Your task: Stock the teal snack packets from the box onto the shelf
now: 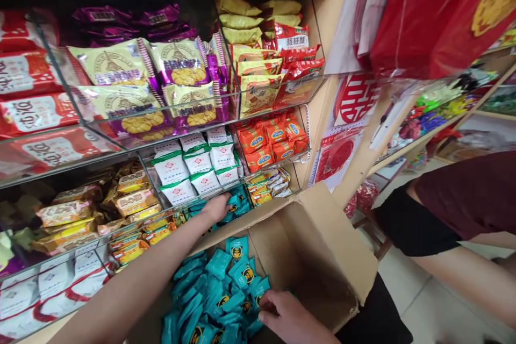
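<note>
My left hand reaches past the box's edge into a low shelf compartment that holds teal snack packets. Its fingertips are partly hidden among those packets, so I cannot see whether it grips one. Below it, an open cardboard box leans tilted against the shelf front. Many loose teal packets with a dark and yellow round emblem fill its left part. My right hand is inside the box at the right side of the heap, fingers loosely curled and a little apart, close to the packets.
Glass-fronted shelves hold yellow-purple cookie packs, white-green packets, orange packets and brown-yellow snacks. Red bags hang at upper right. Another person's leg and dark shorts are at the right.
</note>
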### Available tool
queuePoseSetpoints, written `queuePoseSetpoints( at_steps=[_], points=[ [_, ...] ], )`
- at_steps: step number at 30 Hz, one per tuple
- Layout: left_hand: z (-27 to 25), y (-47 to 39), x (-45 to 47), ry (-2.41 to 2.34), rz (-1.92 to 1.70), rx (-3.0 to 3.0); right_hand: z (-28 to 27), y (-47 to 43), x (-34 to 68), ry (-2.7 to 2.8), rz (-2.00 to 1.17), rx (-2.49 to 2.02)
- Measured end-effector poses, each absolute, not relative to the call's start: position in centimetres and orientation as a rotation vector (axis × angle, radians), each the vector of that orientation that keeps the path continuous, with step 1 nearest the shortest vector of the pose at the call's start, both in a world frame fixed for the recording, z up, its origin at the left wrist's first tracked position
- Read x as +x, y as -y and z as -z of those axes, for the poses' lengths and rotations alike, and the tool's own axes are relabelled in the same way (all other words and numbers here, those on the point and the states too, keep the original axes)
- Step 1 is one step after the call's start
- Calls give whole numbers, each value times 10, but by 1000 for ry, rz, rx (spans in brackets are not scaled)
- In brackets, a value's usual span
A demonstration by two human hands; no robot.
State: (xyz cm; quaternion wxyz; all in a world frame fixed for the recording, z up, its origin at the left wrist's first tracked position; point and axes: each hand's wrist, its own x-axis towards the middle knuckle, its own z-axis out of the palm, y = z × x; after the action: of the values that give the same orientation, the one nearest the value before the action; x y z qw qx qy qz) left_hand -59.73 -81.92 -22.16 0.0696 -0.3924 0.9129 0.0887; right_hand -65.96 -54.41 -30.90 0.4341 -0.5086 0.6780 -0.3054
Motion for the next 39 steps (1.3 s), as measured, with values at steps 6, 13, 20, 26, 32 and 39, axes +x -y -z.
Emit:
queuePoseSetpoints(
  at_steps=[6,13,20,26,32,39],
  points=[
    [233,833,-630,-2757,-144,-1053,304,545,-667,-1717,692,-1168],
    [255,826,-633,-2818,48,-1118,281,547,-673,-1696,622,-1152],
    [271,833,-640,-2747,16,-1128,286,550,-673,-1669,579,-1149],
    [241,828,-640,-2713,-98,-1147,276,549,-674,-1702,564,-1164],
    [185,730,-586,-3152,-341,-767,277,546,-672,-1745,525,-1139],
    [302,668,-534,-2798,-631,-633,322,566,-667,-1644,463,-1304]
  ],
)
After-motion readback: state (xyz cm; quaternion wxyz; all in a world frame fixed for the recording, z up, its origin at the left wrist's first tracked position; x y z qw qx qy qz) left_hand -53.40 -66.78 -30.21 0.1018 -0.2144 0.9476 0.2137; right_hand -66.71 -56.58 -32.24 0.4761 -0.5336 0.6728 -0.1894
